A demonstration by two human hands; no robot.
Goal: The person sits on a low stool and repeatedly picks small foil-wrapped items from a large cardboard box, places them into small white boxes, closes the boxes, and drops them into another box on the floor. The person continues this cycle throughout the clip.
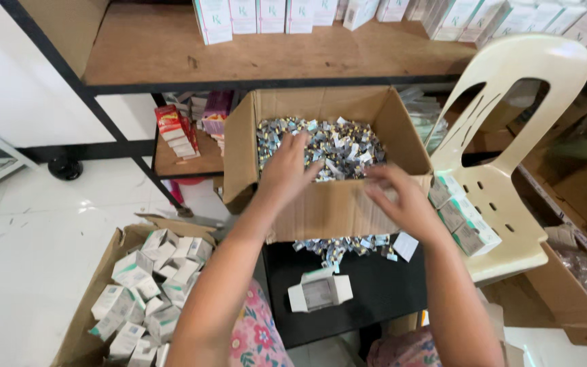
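A big open cardboard box (321, 211) stands in front of me, filled with many small silver sachets (338, 146). My left hand (287, 166) reaches over the box's near wall with fingers spread, touching the sachets. My right hand (399, 194) hovers at the box's near right corner, fingers bent; whether it holds a sachet is unclear. Below, on a black surface (375, 292), lies a small white carton (319, 291) with open flaps, and a little heap of loose sachets (338, 246) sits against the box.
A cream plastic chair (511, 88) at the right carries a few small cartons (460, 211). A floor box (96, 292) at lower left holds several white cartons. A wooden shelf (239, 54) behind bears rows of white packages; red boxes (174, 129) sit lower.
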